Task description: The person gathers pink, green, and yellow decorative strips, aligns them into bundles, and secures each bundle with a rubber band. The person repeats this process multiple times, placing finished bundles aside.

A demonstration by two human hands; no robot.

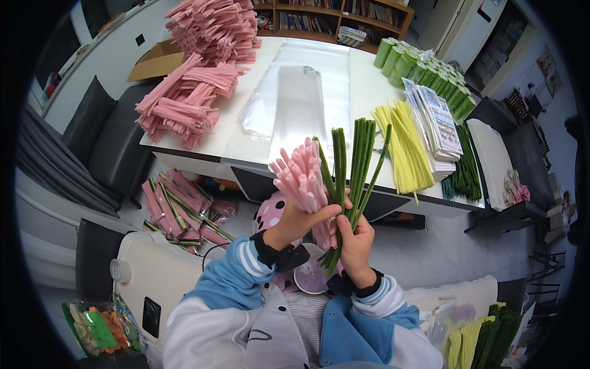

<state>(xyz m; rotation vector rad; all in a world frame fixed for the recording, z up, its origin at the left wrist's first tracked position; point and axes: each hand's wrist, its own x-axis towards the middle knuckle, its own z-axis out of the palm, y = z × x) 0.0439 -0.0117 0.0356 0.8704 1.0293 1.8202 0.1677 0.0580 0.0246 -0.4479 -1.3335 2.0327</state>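
Note:
My left hand [294, 225] is closed round a thick bundle of pink pipe cleaners [302, 175], held upright just off the table's front edge. Beside it, my right hand [356, 246] grips several dark green pipe cleaners [361, 157], which fan out at the top and poke out below the fingers. The two bundles are side by side, and my hands touch or nearly touch. Some left fingertips are hidden behind the stems. Beneath my hands, a round purplish container [310, 275] is partly covered by my wrists.
On the white table [246, 117] lie pink pipe cleaner stacks [184, 101], clear plastic sleeves [299, 101], yellow pipe cleaners [402, 144], printed sheets [433, 123] and green rolls [424, 71]. Packed pink-and-green bundles [178, 206] cover the floor at left. A phone [151, 317] rests on the left seat.

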